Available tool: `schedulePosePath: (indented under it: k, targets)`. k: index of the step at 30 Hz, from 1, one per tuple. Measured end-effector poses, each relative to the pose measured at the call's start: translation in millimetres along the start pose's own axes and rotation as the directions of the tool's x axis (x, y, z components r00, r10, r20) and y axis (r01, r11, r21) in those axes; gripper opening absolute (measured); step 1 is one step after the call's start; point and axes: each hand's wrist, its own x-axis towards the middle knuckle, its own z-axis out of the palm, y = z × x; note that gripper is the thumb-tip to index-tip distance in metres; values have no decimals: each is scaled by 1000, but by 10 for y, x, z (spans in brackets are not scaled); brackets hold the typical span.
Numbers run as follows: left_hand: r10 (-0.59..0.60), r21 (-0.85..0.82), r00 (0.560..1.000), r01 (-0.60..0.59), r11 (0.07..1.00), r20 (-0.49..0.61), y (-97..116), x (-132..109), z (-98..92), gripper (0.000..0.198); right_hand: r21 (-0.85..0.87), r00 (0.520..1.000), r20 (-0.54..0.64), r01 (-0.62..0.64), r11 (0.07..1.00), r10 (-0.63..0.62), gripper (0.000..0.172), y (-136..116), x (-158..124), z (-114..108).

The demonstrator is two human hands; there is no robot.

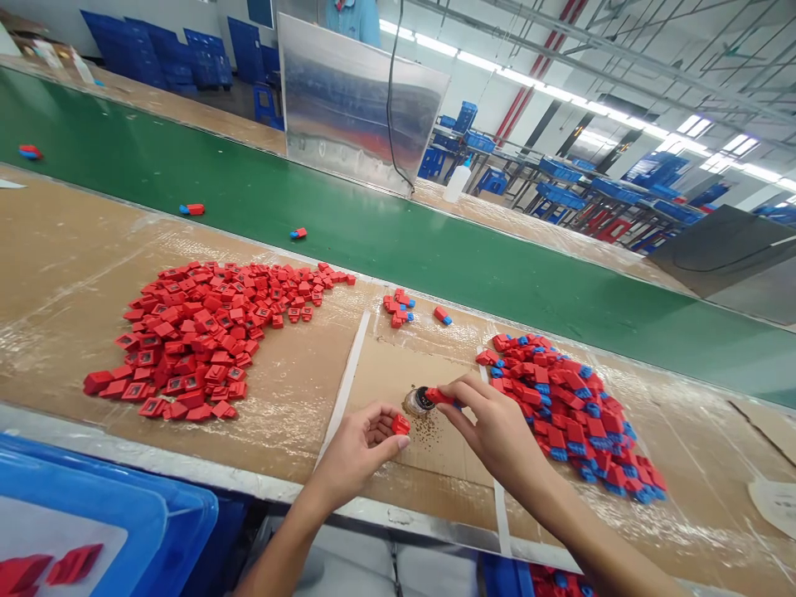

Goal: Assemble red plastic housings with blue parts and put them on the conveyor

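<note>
Right fingers: narrow pinch on a red part, its far end hidden behind the fingertips.
Left fingers: curled, holding a second red part at the tips.
Contact: red part's near tip touching a round dark pot; contents hard to make out.
Specks: brown, scattered on cardboard just below the pot.
Pose: right hand knuckles up; left hand palm up.
Piles: loose red parts left; red-and-blue parts right.
</note>
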Motion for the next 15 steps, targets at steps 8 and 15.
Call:
schedulePosePath:
  k: [8, 15]
  targets:
    - [-6, -5, 1000, 6, 1000, 30, -7, -6, -3, 23, 582, 931, 208, -365, 726, 301, 33, 105, 42, -89]
    - [3, 4, 998, -3, 1000, 70, 24, -22, 3, 23, 680, 896, 305, -442, 585, 322, 36, 162, 64, -156]
